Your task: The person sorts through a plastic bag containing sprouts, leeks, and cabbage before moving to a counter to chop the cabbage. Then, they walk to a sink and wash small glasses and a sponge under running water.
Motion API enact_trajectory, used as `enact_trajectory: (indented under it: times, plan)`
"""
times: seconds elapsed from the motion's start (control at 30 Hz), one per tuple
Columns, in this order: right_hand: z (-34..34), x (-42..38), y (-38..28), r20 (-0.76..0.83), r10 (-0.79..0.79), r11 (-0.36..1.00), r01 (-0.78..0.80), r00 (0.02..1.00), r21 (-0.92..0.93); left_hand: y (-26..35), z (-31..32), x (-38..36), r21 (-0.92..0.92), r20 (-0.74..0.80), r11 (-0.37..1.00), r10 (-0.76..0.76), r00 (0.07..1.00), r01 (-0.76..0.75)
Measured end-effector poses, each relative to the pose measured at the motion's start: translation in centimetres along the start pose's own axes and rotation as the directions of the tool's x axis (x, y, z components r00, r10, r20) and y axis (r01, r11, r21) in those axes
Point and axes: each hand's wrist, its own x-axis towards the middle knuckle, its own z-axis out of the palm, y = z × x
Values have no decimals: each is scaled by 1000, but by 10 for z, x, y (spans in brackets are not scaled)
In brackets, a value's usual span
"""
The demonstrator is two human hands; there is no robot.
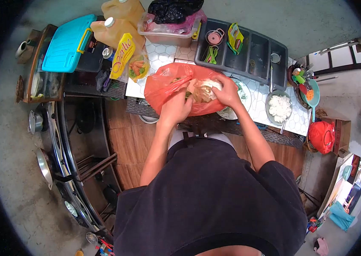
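**Both Hands Working in a Red Bag**

The red bag (160, 87) is sitting just on the near side of the divided tray (257, 45), its mouth gaping. The right hand (228, 93) is gripping a pale bundle (208, 90) there; the left hand (175, 106) is touching the bag's near edge, though I cannot tell whether its fingers are pinching anything. Spreading the mouth wide and gripping lightly is probably sparing the thin plastic.

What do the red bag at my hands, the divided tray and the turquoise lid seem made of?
The red bag looks like thin, slightly glossy plastic film, given its crinkles. The divided tray is probably moulded plastic: smooth, fairly dull, rounded corners. The turquoise lid, evenly coloured with a slight sheen, is likely rigid plastic.
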Motion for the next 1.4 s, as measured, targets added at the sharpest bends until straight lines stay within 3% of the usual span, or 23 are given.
enact_trajectory:
  times: [0.03,0.07,0.13,0.17,0.2,0.23,0.27,0.3,0.33,0.4,0.47,0.57,0.67,0.73,0.77,0.87,0.97,1.13,1.23,1.27,1.33,1.4]
  plan:
    - [-10,2,-6,68,98,979,-109,993,171,-1,5,2,-1,15,1000,-13,1000,13]
    - [-17,2,-9,68,96,980,-106,993,168,3,6,3,-3,12,1000,-12,1000,12]
    - [-31,0,-15,104,194,753,-217,975,621,13,7,7,-161,5,975,-155,988,154]
    - [-39,-2,-20,80,177,714,-184,981,676,16,6,11,-163,4,976,-147,989,146]
    - [-46,-5,-24,74,178,717,-181,981,673,19,5,14,-434,117,885,-129,985,168]
    - [-51,-8,-27,133,237,586,-251,962,770,22,5,16,-663,223,719,-80,972,211]
    - [-56,-12,-30,198,284,436,-311,938,844,29,6,16,-664,225,718,-73,972,208]
    - [-59,-17,-34,216,291,373,-319,932,871,38,7,16,-745,200,643,-41,979,179]
    - [-61,-23,-36,211,295,373,-315,932,873,45,10,15,-815,173,560,-12,985,150]
    - [-66,-35,-43,258,308,281,-346,916,895,58,19,13,-833,109,546,-6,994,95]
    - [-74,-45,-52,223,313,322,-323,923,890,66,20,12,-846,48,532,-3,999,42]
    - [-81,-54,-52,318,293,296,-402,902,867,72,15,12,-843,157,508,-79,984,175]
    - [-90,-62,-57,404,289,295,-482,868,825,55,26,15,-828,72,549,-101,992,115]
    - [-90,-64,-49,413,277,292,-485,868,824,44,30,14,-847,208,448,-215,954,285]
    - [-94,-64,-52,458,228,262,-507,859,821,61,21,12,-873,215,377,-271,938,309]
    - [-98,-65,-55,520,178,234,-549,836,803,59,15,10,-869,247,348,-310,918,352]
    - [-99,-66,-57,547,144,267,-564,825,781,61,13,6,-865,225,367,-325,918,342]
    - [-99,-65,-56,558,72,188,-561,827,806,62,11,1,-877,203,358,-326,923,319]
    - [-101,-66,-64,546,75,241,-547,834,802,63,10,-3,-889,204,335,-319,925,312]
    - [-99,-67,-62,546,74,242,-546,835,802,64,10,-5,-907,172,323,-300,938,270]
    - [-93,-68,-56,449,207,380,-494,869,782,69,11,-8,-924,138,310,-280,950,225]
    - [-101,-71,-76,505,183,350,-536,843,768,75,13,-12,-870,-194,479,-113,974,-118]
